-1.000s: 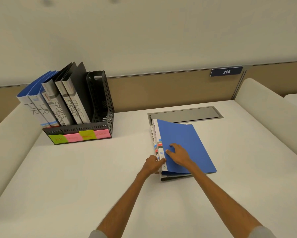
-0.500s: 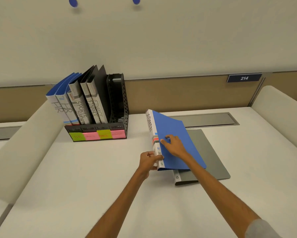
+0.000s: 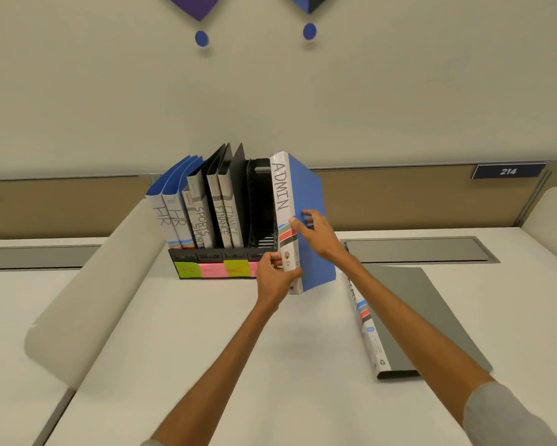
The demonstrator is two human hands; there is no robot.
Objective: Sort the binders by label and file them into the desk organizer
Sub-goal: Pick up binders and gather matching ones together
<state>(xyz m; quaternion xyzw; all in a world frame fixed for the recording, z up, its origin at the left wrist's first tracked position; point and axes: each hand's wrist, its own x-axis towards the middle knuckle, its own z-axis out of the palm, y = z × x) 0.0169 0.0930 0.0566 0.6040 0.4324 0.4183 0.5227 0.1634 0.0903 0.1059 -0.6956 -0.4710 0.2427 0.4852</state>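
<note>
Blue ADMIN-labelled binder (image 3: 306, 220) stood upright just right of the black mesh desk organizer (image 3: 261, 204), gripped by left hand (image 3: 275, 276) and right hand (image 3: 319, 236).

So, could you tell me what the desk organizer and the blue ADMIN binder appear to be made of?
The desk organizer looks like black perforated material, plastic or metal mesh; its punched walls show, but the finish leaves it open. The blue ADMIN binder seems plastic-covered board: smooth matte blue cover, with a white paper spine label under a glossy clear sleeve.
</note>
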